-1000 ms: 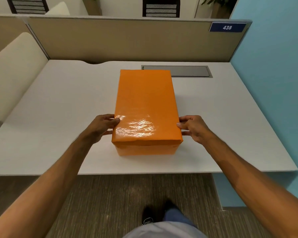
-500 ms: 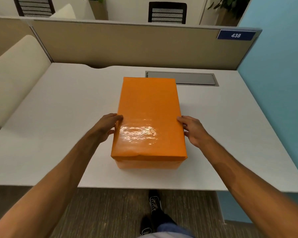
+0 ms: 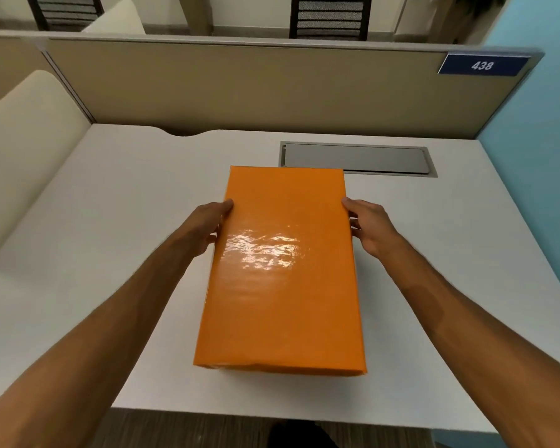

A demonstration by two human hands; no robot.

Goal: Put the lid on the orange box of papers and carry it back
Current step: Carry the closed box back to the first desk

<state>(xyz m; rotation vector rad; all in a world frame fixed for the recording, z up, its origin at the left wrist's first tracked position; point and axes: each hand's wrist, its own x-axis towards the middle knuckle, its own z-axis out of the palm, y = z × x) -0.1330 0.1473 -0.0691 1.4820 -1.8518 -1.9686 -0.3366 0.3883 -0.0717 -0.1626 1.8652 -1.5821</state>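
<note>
The orange box (image 3: 282,286) fills the middle of the head view with its glossy orange lid on top, hiding the papers inside. It looks lifted off the white desk (image 3: 110,253), its near end raised toward me. My left hand (image 3: 207,227) grips its left long side and my right hand (image 3: 367,224) grips its right long side, both about a third of the way from the far end. Fingers curl down the sides below the lid.
A grey metal cable hatch (image 3: 356,160) is set into the desk behind the box. A beige partition (image 3: 240,88) with a blue "438" plate (image 3: 482,65) closes the back. A blue wall (image 3: 537,156) stands right, a cream seat back (image 3: 17,150) left.
Both hands slid forward along the box's sides. The box now appears larger and nearer, its near end over the desk's front part, and I have stepped closer to the desk.
</note>
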